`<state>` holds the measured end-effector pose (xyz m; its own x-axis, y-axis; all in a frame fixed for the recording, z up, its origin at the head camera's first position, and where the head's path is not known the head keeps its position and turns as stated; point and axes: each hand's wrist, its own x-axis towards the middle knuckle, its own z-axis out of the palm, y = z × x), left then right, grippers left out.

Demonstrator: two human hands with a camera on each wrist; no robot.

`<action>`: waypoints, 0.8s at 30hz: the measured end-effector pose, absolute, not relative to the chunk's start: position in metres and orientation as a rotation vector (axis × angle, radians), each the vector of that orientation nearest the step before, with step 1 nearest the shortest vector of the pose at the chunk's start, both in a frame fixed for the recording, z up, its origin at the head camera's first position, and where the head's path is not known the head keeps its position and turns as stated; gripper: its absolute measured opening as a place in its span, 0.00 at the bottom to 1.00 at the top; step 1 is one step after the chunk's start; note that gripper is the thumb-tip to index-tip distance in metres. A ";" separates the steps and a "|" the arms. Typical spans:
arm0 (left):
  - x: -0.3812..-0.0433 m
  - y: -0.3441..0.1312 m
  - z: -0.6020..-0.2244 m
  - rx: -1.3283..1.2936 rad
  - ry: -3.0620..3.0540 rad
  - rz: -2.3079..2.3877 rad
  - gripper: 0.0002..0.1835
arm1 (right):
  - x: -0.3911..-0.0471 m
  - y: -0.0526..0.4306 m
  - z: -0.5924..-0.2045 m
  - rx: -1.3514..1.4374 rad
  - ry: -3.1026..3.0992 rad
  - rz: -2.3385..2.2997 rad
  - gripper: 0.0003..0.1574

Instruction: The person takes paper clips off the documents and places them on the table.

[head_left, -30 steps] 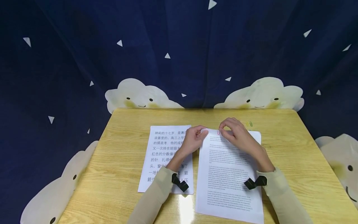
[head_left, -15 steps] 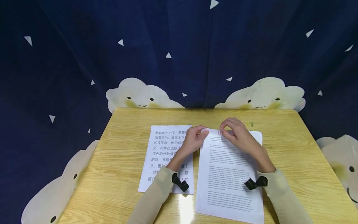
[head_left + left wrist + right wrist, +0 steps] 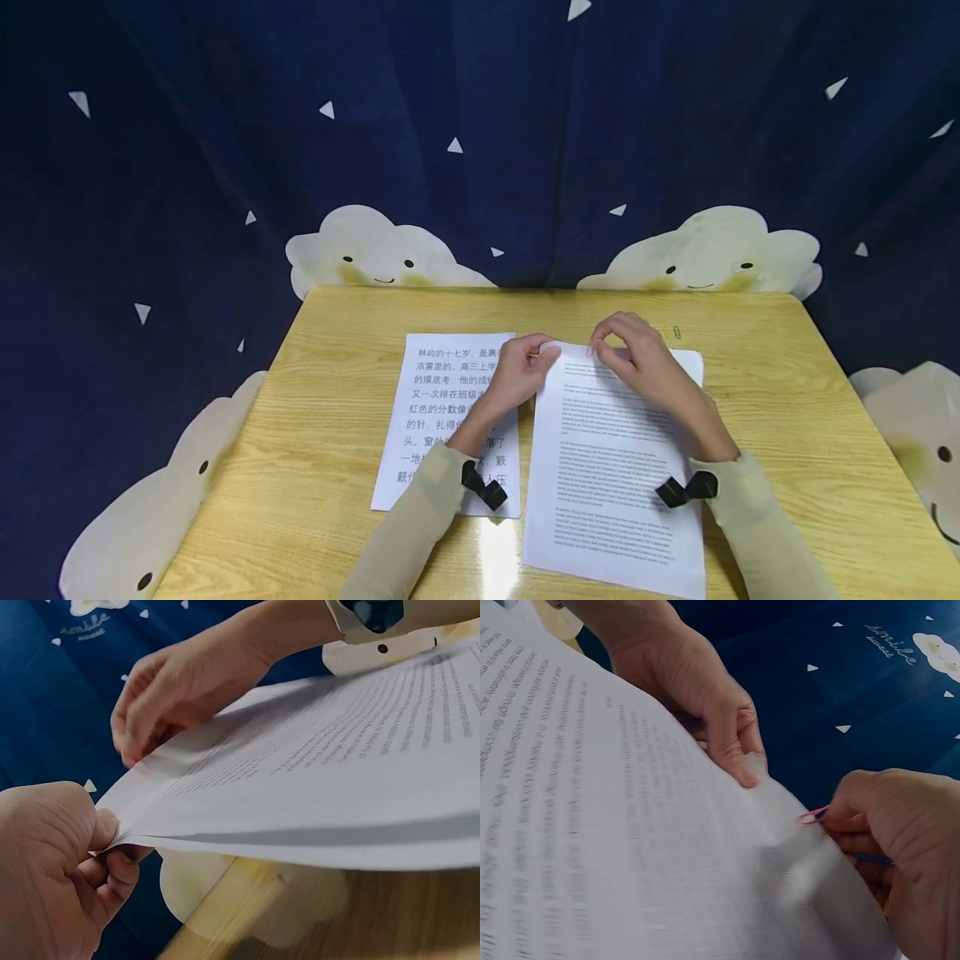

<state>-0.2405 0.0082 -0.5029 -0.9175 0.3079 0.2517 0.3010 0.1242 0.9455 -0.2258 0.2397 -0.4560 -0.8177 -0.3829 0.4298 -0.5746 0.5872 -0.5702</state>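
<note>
A pink paper clip (image 3: 810, 817) sits at the top edge of a sheet of printed paper (image 3: 615, 483), with one end over its face. My right hand (image 3: 651, 360) pinches that clip between thumb and index finger. A thin blue thing (image 3: 871, 859), perhaps another clip, shows among the right hand's curled fingers. My left hand (image 3: 517, 371) pinches the paper's upper left corner, thumb on top and fingers beneath. In the left wrist view the paper's top is raised off the table. Whether several sheets lie together I cannot tell.
A second page (image 3: 427, 417) with large Chinese print lies to the left, partly under my left forearm. Beyond my right hand, a green paper clip (image 3: 677, 332) and a yellow paper clip (image 3: 664, 332) lie on the wooden table (image 3: 300, 467). A dark blue curtain (image 3: 465, 125) hangs behind.
The pink paper clip has turned slightly at the paper's edge. Both hands keep their grips in nearly the same places, and the head view has shifted a little.
</note>
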 end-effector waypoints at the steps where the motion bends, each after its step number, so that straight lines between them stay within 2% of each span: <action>1: -0.241 0.008 -0.504 0.629 2.354 1.980 0.09 | -0.225 0.241 -0.455 0.777 -2.550 1.061 0.04; 24: -0.249 0.000 -0.513 0.569 2.396 2.010 0.11 | -0.229 0.268 -0.442 0.678 -2.554 1.021 0.02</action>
<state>-0.2491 0.0005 -0.5127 -0.9353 0.2462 0.2543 0.2932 0.1367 0.9462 -0.2291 0.2678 -0.4416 -0.8408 -0.3117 0.4427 -0.5310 0.6342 -0.5620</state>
